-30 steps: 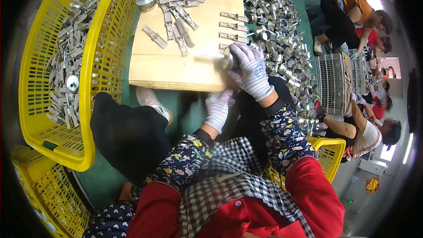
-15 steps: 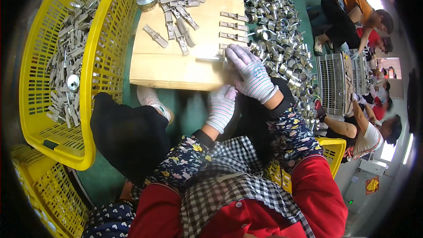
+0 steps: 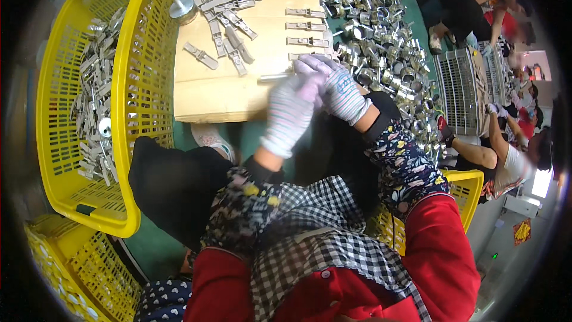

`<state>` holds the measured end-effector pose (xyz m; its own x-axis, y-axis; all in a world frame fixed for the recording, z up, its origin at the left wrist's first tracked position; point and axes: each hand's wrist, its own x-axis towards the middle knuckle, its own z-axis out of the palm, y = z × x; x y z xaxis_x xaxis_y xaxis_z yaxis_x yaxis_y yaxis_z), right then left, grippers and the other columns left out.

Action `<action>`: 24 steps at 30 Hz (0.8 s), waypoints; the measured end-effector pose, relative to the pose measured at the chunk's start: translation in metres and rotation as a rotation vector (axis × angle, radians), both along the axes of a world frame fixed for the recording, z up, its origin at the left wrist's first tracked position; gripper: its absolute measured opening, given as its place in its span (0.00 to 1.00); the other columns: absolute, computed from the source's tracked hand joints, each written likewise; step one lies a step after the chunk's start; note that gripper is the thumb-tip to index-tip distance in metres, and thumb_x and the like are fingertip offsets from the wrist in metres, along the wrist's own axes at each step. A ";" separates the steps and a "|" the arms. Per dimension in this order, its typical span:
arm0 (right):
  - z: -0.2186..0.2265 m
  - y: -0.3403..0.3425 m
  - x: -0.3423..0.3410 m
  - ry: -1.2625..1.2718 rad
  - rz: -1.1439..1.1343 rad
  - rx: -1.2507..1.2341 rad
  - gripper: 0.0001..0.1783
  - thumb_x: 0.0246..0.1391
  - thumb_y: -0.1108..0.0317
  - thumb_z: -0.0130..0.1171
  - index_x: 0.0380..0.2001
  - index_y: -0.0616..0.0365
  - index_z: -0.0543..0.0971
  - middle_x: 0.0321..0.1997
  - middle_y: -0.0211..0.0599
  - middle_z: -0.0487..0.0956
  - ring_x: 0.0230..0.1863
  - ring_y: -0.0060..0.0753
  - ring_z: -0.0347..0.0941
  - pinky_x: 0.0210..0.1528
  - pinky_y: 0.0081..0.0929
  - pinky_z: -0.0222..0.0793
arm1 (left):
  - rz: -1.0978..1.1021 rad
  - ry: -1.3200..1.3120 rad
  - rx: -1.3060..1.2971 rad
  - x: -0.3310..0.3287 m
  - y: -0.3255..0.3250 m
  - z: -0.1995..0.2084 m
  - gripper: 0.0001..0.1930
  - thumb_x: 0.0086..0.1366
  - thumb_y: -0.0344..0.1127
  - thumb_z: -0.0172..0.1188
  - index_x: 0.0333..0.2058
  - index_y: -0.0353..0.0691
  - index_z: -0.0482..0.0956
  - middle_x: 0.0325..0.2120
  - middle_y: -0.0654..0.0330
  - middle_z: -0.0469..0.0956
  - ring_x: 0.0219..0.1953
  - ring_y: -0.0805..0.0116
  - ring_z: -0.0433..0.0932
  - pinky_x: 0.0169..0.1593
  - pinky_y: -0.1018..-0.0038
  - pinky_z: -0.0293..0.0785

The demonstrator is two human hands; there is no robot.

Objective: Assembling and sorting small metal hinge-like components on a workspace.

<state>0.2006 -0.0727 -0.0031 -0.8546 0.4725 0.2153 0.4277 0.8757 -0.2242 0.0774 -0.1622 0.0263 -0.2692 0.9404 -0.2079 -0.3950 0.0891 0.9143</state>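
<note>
My right hand (image 3: 341, 90), in a striped glove, is closed at the near right edge of the cardboard-topped work surface (image 3: 208, 98). From under its fingers a metal rod (image 3: 273, 77) points left; the part it belongs to is mostly hidden. My left hand (image 3: 291, 110), gloved too and smeared by motion, meets the right hand's fingers, and its grip is not clear. Just beyond the hands lies a short column of grey metal clips (image 3: 307, 26), the nearest partly covered. A loose heap of similar clips (image 3: 229, 18) lies farther left.
A stemmed metal disc (image 3: 183, 9) stands by the board's left edge. Left of it is a yellow basket (image 3: 128, 98) of metal clips. Many round metal pieces (image 3: 381, 42) lie on the right. Several people work around grey crates (image 3: 459, 92) at far right.
My left hand has risen from below the board's near edge to the right hand's fingers. The rod still juts left from the right hand. The whole view has shifted slightly.
</note>
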 end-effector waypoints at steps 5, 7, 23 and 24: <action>0.015 0.002 -0.001 0.071 0.003 -0.098 0.31 0.36 0.65 0.63 0.49 0.53 0.68 0.51 0.41 0.70 0.50 0.47 0.66 0.51 0.37 0.65 | -0.067 0.569 0.213 -0.074 0.022 0.027 0.25 0.49 0.41 0.65 0.44 0.34 0.72 0.36 0.55 0.75 0.38 0.67 0.73 0.46 0.74 0.69; 0.016 0.002 -0.002 0.041 -0.007 -0.170 0.32 0.38 0.63 0.64 0.51 0.55 0.69 0.52 0.42 0.70 0.52 0.50 0.65 0.54 0.39 0.62 | -0.276 1.193 0.155 -0.078 0.019 -0.003 0.43 0.37 0.45 0.71 0.53 0.37 0.63 0.48 0.50 0.68 0.53 0.57 0.65 0.57 0.66 0.59; 0.003 -0.002 -0.014 0.403 -0.232 -0.441 0.13 0.50 0.65 0.54 0.37 0.61 0.78 0.38 0.44 0.77 0.42 0.41 0.72 0.47 0.29 0.66 | -0.387 1.420 0.001 -0.046 0.025 -0.043 0.26 0.48 0.52 0.61 0.41 0.41 0.71 0.37 0.53 0.72 0.44 0.55 0.68 0.51 0.62 0.60; 0.003 -0.001 -0.014 0.368 -0.261 -0.401 0.13 0.51 0.63 0.53 0.36 0.61 0.78 0.38 0.44 0.78 0.42 0.41 0.72 0.47 0.29 0.66 | -0.390 1.419 0.000 -0.047 0.028 -0.043 0.26 0.48 0.52 0.61 0.41 0.41 0.71 0.37 0.53 0.72 0.44 0.55 0.68 0.51 0.62 0.60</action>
